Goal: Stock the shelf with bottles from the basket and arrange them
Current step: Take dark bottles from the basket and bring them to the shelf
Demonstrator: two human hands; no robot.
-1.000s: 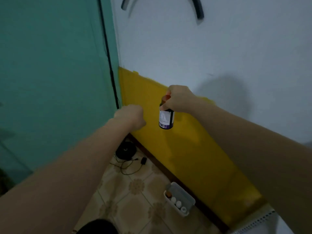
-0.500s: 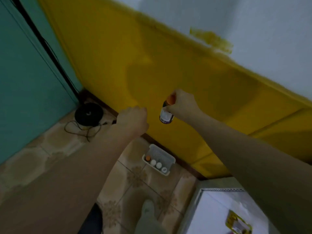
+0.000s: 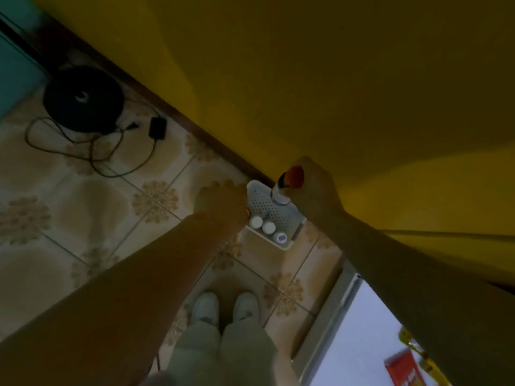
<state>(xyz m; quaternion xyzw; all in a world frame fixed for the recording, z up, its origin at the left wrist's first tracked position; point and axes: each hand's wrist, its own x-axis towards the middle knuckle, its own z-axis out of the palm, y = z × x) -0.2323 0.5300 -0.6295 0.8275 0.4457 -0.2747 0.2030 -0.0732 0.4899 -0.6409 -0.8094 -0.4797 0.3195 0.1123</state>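
Observation:
My right hand (image 3: 316, 190) grips a small dark bottle (image 3: 280, 196) by its orange cap, hanging upright above the far end of the white perforated basket (image 3: 287, 245) on the floor by the yellow wall. Three white-capped bottles (image 3: 268, 227) stand at the basket's near end, and an orange cap (image 3: 247, 212) peeks out beside my left hand (image 3: 220, 201). That hand is a loose fist held above the basket's left edge; nothing shows in it. A white shelf surface (image 3: 373, 330) lies at the bottom right.
A round black device (image 3: 83, 98) with a tangled cable and adapter (image 3: 157, 128) lies on the tiled floor at the left. My feet in white shoes (image 3: 225, 305) stand just before the basket. Red and yellow packets (image 3: 405, 369) sit on the shelf.
The view has tipped down from the wall to the floor. Both hands have lowered toward the basket, the right one still carrying the bottle.

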